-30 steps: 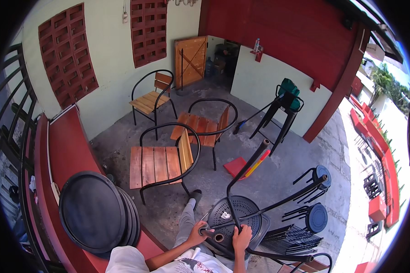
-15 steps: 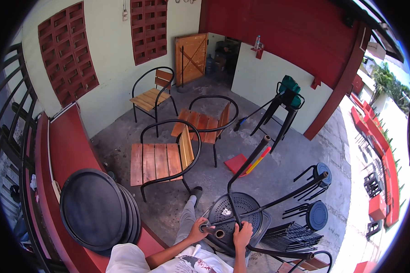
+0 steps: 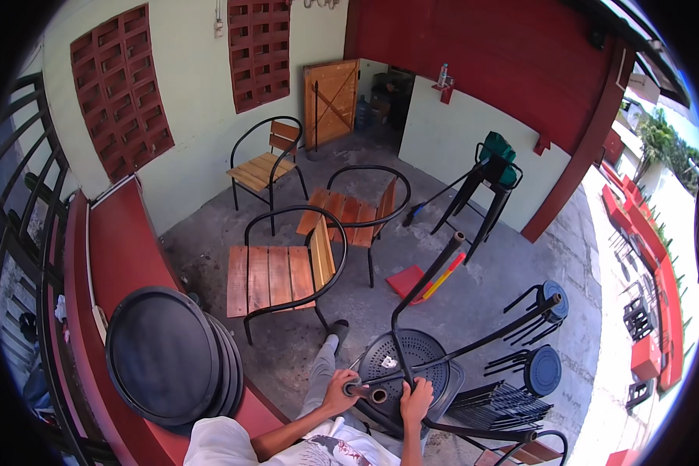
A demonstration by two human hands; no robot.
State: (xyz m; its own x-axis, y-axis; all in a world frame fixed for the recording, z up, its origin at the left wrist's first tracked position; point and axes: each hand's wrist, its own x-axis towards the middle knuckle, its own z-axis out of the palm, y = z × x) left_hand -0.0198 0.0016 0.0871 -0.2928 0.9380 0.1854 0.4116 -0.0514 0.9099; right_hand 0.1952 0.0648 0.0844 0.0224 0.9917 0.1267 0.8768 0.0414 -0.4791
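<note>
A person in a white shirt (image 3: 349,446) grips a black tubular frame (image 3: 401,353) with 2 bare hands at the near centre of a concrete-floored patio. The left hand (image 3: 340,392) is closed around the frame's near left part, close to an open tube end; the right hand (image 3: 417,402) grasps a bend just to the right, its fingers wrapped over the tube. The frame lies across the view of a round black perforated seat (image 3: 426,349), its 4 tube ends splayed in different directions; whether frame and seat touch cannot be told. A small white scrap (image 3: 389,362) sits on the seat.

At near left, a stack of round black discs (image 3: 163,353) leans on a red ledge (image 3: 124,241). Beyond the person's foot (image 3: 338,329) stand 3 wood-slatted chairs with curved black frames: the nearest chair (image 3: 268,277) at centre left, a middle chair (image 3: 338,211) just behind it and a far chair (image 3: 262,172) near the pale wall. A red dustpan (image 3: 408,284) with a red-and-yellow handle lies on the floor at centre. To the right are 2 round-topped stools, a nearer stool (image 3: 543,370) and a farther stool (image 3: 553,303). A wooden door (image 3: 330,105) stands open at the far side.
</note>
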